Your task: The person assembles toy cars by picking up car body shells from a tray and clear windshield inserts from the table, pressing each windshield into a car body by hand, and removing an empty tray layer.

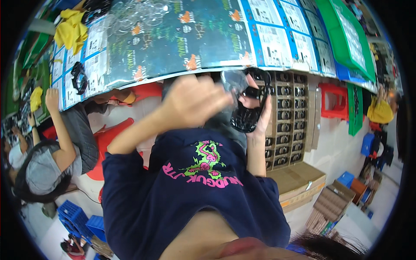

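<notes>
My right hand (265,115) grips a black, goggle-like oval frame (265,80) by its right side, at the near edge of the table. Bare skin shows through the frame's opening, and a bunched black part (245,120) sits at its lower end. A clear rounded plastic piece (233,80) lies against the frame's left side. Just left of it is my left hand (195,100), raised in front of my chest and smeared by motion. Its fingers look curled, but whether they hold anything is hidden.
Clear plastic pieces (134,15) are spread on the printed table mat (164,47). A divided carton (291,119) with several black items stands right, beside a red stool (333,100). A green bin (342,34) sits far right. At left, a co-worker (47,169) sits near black goggles (79,79).
</notes>
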The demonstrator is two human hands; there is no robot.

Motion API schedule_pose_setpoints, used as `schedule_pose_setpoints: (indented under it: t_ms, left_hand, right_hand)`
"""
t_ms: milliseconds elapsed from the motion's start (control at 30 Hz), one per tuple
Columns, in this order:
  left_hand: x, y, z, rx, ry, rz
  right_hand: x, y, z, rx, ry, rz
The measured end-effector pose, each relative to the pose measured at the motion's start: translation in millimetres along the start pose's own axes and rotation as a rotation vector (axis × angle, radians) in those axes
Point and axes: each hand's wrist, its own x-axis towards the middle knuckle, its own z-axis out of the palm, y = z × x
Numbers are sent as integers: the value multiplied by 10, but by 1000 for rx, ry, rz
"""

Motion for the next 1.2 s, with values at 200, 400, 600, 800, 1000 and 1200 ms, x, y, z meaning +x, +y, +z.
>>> schedule_pose_setpoints:
  t_ms: [200,400,600,800,1000,1200]
  left_hand:
    - [-132,460,122,78,0,93]
    - [-104,456,31,119,149,-97]
    - [19,399,173,76,107,-311]
    - [-33,389,448,-33,-6,-428]
    - [-53,430,519,-37,-90,-470]
    - [-104,400,518,4,-131,-463]
  right_hand:
    - [57,-46,84,-97,-162,-61]
    - [247,-52,-49,-269,-85,-503]
    - [698,209,-102,-582,-20,-864]
    - [562,603,-287,-923,117,-1005]
    - [483,673,-332,-988,93,-963]
    - [489,719,-378,-1046,78,-1021]
